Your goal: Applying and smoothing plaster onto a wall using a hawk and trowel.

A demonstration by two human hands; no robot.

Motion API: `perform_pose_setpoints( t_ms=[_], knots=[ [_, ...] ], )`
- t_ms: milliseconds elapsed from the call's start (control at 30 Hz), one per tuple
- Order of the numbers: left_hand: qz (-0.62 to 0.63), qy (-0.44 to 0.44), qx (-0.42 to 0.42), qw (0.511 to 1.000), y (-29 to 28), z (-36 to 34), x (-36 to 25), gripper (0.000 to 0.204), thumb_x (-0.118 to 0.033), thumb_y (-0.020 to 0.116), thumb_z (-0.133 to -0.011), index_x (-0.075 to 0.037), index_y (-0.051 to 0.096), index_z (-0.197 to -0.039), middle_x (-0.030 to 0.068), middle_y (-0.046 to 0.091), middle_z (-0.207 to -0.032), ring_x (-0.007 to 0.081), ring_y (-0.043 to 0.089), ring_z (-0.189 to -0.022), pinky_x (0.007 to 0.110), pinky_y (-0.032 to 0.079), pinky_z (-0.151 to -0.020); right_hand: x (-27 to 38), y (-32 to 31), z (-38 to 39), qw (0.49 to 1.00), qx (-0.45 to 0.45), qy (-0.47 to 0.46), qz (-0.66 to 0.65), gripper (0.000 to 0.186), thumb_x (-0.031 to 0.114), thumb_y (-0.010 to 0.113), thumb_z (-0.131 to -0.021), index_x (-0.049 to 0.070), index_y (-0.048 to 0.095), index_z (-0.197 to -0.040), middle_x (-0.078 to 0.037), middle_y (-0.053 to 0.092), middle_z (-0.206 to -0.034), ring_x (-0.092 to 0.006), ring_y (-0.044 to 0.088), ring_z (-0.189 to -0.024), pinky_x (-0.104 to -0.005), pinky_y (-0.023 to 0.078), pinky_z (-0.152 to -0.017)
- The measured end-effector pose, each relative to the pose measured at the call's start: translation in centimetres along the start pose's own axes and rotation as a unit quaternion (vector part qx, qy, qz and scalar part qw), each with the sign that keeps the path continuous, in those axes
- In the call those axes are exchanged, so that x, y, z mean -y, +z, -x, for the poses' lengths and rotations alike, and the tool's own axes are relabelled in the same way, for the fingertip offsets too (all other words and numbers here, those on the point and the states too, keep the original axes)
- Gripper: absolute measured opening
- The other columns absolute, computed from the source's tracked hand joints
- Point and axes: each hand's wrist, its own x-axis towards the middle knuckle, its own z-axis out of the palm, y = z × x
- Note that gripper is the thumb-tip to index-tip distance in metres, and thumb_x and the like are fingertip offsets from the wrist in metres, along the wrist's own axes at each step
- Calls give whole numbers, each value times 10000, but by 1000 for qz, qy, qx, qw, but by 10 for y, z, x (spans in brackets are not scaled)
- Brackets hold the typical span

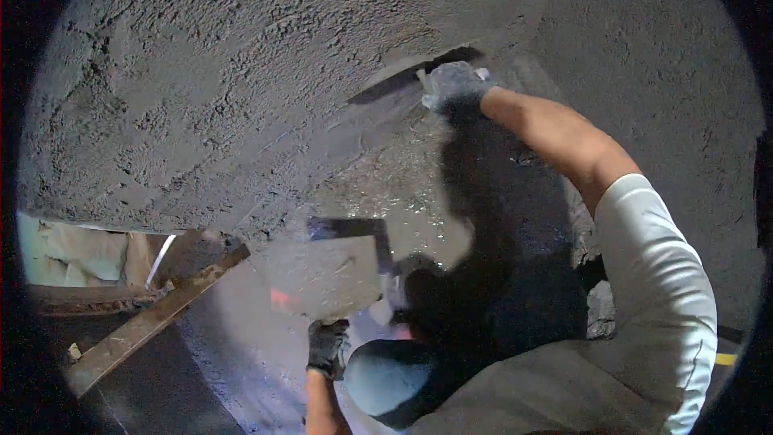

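Observation:
My right hand [455, 89], in a grey glove, is closed round the handle of a plastering trowel [382, 93]. The trowel's long dark blade lies along the rough grey mortar wall [241, 72], slanting up to the right. Below the blade, a wet, glistening patch of mortar [394, 185] shows, partly under my shadow. Low in the view, my left hand [328, 348], in a dark glove, grips a flat square hawk [322, 270] from its near edge. Its grey face looks smeared; the handle is hidden.
A wooden plank [161, 318] slants across the lower left. Behind it are an opening with pale wrinkled sheeting [80, 254] and a thin white rod [161, 262]. My bent knee [386, 379] is close to the left hand. A yellow strip [725, 359] shows at the right edge.

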Motion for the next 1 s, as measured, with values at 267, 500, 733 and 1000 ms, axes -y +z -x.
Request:
perform_pose_setpoints(
  t_ms=[267, 500, 733, 1000],
  knots=[
    [34, -5, -6, 999, 1, -8, 10, 173, -119, 459, -850, -25, 604, -843, 13, 534, -576, 142, 523, -459, 279, 402, -410, 13, -69, 8, 996, -3, -71, 60, 582, 353, 434, -781, -28, 473, -1220, -184, 636, -891, -322, 611, -878, -432, 477, -764],
    [-83, 102, 75, 988, 2, -15, 16, 113, -92, 510, -805, 4, 554, -843, 20, 549, -657, 114, 534, -532, 236, 431, -472, -17, -100, 16, 990, -31, -30, 138, 532, 383, 427, -804, 30, 511, -1193, -185, 642, -882, -330, 613, -891, -474, 468, -769],
    [-76, 167, 66, 981, 8, 13, 30, 143, -122, 520, -812, -26, 618, -853, 32, 576, -652, 144, 549, -535, 249, 419, -477, -36, -42, 19, 936, -317, -143, 45, 407, 387, 543, -772, 158, 601, -1104, -117, 578, -1161, -329, 500, -1112, -475, 359, -966],
    [-425, 340, 14, 839, -6, 5, 41, 148, -229, 553, -675, -125, 621, -756, 62, 617, -706, 219, 604, -679, 357, 444, -610, 78, 33, -3, 991, -37, -40, 125, 412, 339, 469, -820, 85, 591, -1121, -160, 628, -980, -325, 586, -930, -510, 455, -773]
  ],
)
